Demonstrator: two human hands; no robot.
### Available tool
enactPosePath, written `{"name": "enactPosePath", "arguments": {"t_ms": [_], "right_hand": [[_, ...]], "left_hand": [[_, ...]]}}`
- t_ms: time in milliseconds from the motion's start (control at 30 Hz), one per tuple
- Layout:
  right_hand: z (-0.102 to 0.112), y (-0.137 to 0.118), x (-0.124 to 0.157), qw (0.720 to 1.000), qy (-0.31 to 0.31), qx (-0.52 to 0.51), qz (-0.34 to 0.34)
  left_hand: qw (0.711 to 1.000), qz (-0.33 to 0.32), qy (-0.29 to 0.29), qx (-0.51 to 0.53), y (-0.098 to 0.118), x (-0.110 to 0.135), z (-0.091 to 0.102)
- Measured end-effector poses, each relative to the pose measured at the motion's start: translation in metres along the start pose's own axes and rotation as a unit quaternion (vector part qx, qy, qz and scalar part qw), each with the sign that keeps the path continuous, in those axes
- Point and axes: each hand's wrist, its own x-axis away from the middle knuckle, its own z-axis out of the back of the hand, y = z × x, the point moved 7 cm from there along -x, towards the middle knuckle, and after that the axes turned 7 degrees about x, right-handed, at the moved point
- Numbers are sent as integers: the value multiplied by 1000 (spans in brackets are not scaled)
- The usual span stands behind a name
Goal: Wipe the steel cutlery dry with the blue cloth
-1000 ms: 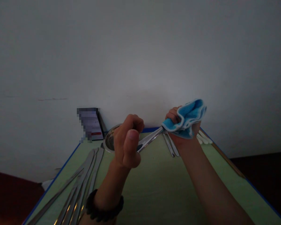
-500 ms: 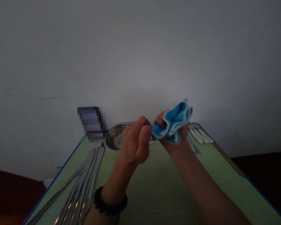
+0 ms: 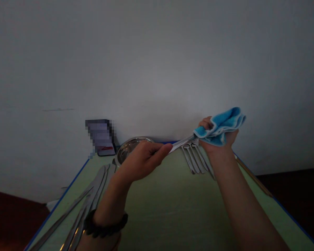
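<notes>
My left hand (image 3: pixel 146 158), with a dark beaded bracelet on its wrist, is closed around one end of a long silver piece of cutlery (image 3: pixel 181 143). The cutlery slants up to the right, above the table. Its far end disappears into a folded blue cloth with white edging (image 3: pixel 222 127), so its exact kind cannot be told. My right hand (image 3: pixel 209 137) is closed on this cloth around the cutlery. Behind my left hand stands a round metal bowl (image 3: pixel 125 148), partly covered by it.
Several long metal knives (image 3: pixel 94 188) lie along the left side of the green table (image 3: pixel 172 209). Several smaller utensils (image 3: pixel 195 162) rest at the back right. A phone with a blurred screen (image 3: pixel 102 137) leans near the wall. A thin brown strip (image 3: pixel 253 176) runs along the right edge.
My right hand and the cloth have moved right, away from my left hand, baring a length of the cutlery between them. My left hand has turned flatter and shifted slightly left.
</notes>
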Motion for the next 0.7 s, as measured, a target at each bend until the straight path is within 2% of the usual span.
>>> {"name": "enactPosePath", "arguments": {"t_ms": [67, 233, 300, 367, 433, 533, 600, 700], "right_hand": [[-3, 5, 5, 1000, 9, -21, -15], [-20, 53, 24, 995, -2, -15, -103], [-19, 62, 24, 993, 3, -7, -119], [-14, 53, 18, 995, -3, 9, -95], [-6, 33, 9, 998, -7, 27, -48], [8, 9, -2, 999, 16, 29, -11], [12, 6, -4, 999, 27, 24, -10], [11, 21, 1, 998, 36, 36, -42]], "left_hand": [[1000, 12, 0, -3, 1, 0, -2], [1000, 16, -7, -24, 3, -5, -10], [999, 26, -24, -3, -1, -3, -8], [997, 50, -52, 31, -6, 1, -5], [992, 70, -78, 65, -10, 6, -1], [987, 89, -106, 82, -12, 13, 5], [984, 111, -120, 72, -12, 16, 6], [987, 112, -112, 5, -7, 15, 5]]}}
